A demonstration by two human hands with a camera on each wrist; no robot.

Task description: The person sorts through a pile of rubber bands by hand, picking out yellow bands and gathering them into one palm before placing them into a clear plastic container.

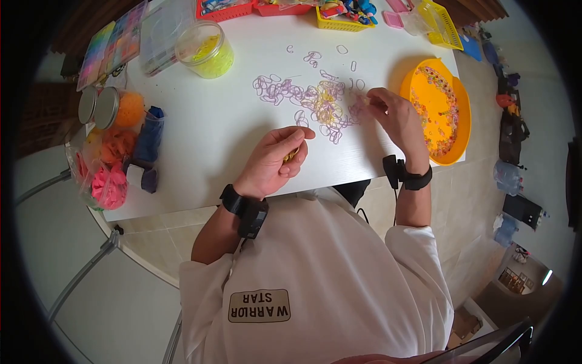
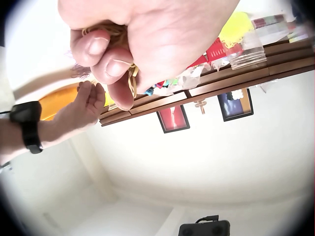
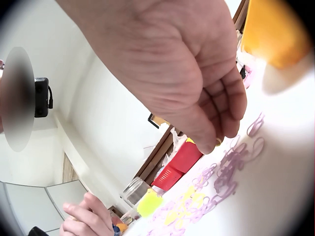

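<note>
Small purple rubber bands [image 1: 276,90] lie scattered on the white table, with yellow rubber bands [image 1: 326,103] mixed in around the middle. My left hand [image 1: 274,159], at the near side of the pile, curls its fingers round a bunch of yellow rubber bands [image 2: 132,78]; part of the bunch is hidden in the palm. Over the right end of the pile, my right hand [image 1: 400,121] has its thumb and index fingertip together. Between those tips shows a bit of a yellow rubber band [image 3: 218,142].
An orange tray [image 1: 464,121] of small colourful beads stands right of my right hand. Behind the pile is a jar of bright yellow bands [image 1: 212,57]. Orange-filled jars [image 1: 124,108] and pink bags [image 1: 109,185] crowd the left edge. Red baskets [image 1: 224,12] and a yellow basket [image 1: 345,24] line the back.
</note>
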